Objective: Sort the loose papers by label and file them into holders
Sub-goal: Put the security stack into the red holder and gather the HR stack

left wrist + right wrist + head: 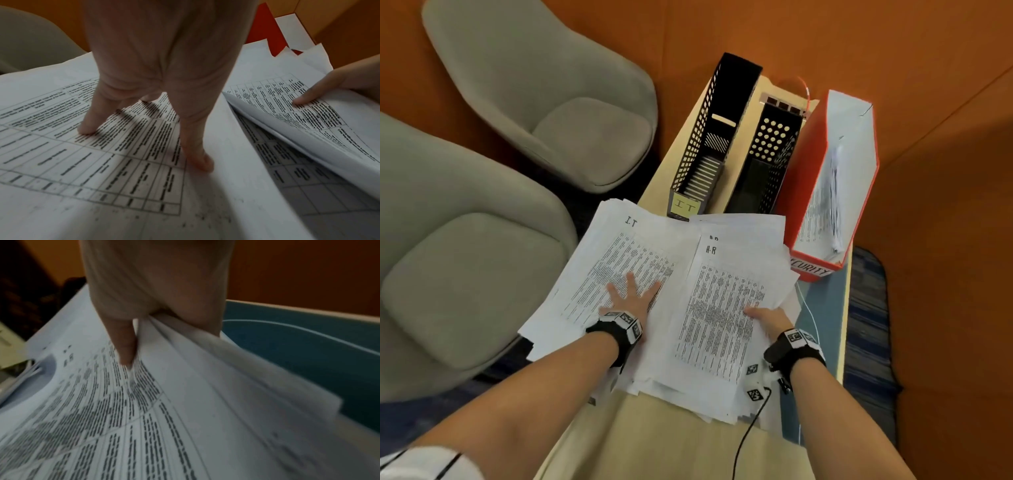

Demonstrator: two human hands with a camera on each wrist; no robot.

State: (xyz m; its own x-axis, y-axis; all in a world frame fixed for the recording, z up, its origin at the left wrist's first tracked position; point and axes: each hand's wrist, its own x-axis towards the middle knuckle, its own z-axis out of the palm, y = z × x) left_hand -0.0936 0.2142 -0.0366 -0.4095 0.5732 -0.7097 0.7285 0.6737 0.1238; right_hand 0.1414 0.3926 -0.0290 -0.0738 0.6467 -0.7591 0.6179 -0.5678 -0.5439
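A messy pile of printed papers covers the near part of the table. My left hand point(631, 293) lies flat with spread fingers point(197, 155) on a sheet headed "I.T" point(619, 253). My right hand point(763, 317) pinches the right edge of a few sheets headed "H.R" point(722, 308), thumb point(126, 347) on top, and lifts them off the pile point(308, 113). Behind the pile stand a black mesh holder labelled "IT" point(709, 137), a second black mesh holder point(767, 161) and a red holder point(828, 178) marked "SECURITY" with papers in it.
Two grey armchairs point(541, 102) stand left of the narrow table point(654, 438). Orange walls close in behind and on the right. A teal patch of tabletop point(822, 308) lies right of the pile, and a black cable point(750, 431) runs over the near edge.
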